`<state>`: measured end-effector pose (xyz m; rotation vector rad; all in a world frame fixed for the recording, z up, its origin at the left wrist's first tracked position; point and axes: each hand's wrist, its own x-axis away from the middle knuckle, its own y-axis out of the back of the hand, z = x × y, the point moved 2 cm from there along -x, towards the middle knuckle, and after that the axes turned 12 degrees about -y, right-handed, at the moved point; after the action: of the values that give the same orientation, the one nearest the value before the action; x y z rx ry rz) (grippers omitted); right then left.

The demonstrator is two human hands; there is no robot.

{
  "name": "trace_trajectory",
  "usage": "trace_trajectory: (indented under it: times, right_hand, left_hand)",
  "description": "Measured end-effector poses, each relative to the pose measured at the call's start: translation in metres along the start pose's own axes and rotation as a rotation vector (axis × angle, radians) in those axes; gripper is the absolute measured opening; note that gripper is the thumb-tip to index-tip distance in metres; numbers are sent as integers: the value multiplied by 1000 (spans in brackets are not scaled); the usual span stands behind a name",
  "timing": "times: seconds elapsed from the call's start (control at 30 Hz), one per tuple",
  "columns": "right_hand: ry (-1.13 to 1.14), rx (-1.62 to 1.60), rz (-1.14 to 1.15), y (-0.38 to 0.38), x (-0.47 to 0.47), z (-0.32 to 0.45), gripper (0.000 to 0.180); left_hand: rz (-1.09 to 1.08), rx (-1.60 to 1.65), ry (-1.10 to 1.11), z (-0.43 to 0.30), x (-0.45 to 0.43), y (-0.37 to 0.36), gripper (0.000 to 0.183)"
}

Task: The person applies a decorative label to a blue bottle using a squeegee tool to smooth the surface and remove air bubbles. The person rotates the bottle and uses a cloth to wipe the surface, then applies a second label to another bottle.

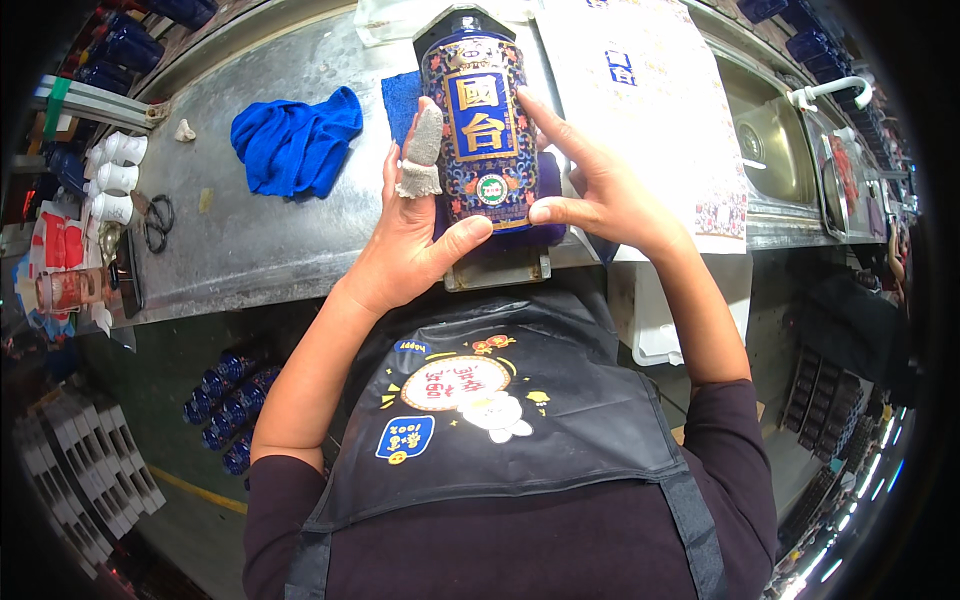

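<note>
A dark blue bottle (491, 176) with a colourful floral pattern and gold characters lies on its back, its neck pointing away from me. Along its left side, my left hand (409, 232) presses with the thumb near the base; grey fabric sleeves (424, 139) cover part of its fingers. On the opposite side my right hand (592, 176) grips the bottle, thumb at the lower corner and index finger higher up the edge. Purple cloth padding (553, 169) lies under the bottle, above a metal block (499, 270) at the table edge.
A crumpled blue cloth (296, 142) lies on the metal worktable (225, 255). To the right are a printed sheet (660, 142) and a sink (776, 150) with a white tap (832, 91). White cups (118, 178) and scissors (159, 223) sit left. Several blue bottles (225, 405) stand below.
</note>
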<state>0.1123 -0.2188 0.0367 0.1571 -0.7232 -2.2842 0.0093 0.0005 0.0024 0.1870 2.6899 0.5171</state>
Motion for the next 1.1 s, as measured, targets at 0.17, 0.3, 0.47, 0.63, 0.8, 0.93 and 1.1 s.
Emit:
trace_trajectory:
  times: [0.17, 0.3, 0.47, 0.63, 0.8, 0.93, 1.1]
  right_hand:
    - [5, -16, -11, 0, 1, 1, 108]
    - [-21, -30, -23, 2, 2, 2, 109]
    - [-11, 36, -27, 1, 1, 4, 110]
    - [-29, 114, -33, 4, 2, 7, 111]
    - [-45, 79, -86, 14, -4, 12, 108]
    - [55, 162, -124, 17, -18, 15, 103]
    - [29, 126, -63, 12, -28, 12, 98]
  left_hand:
    - [-9, 12, 0, -3, -1, 1, 105]
    - [-92, 30, -9, -8, -4, 1, 111]
    - [-55, -55, 80, -11, -4, -3, 116]
    - [10, -20, 114, -7, -3, -3, 115]
    - [-63, -81, 4, -4, -10, 8, 100]
    - [-91, -65, -18, -2, -22, 14, 88]
    - [-102, -47, -60, 1, -35, 13, 82]
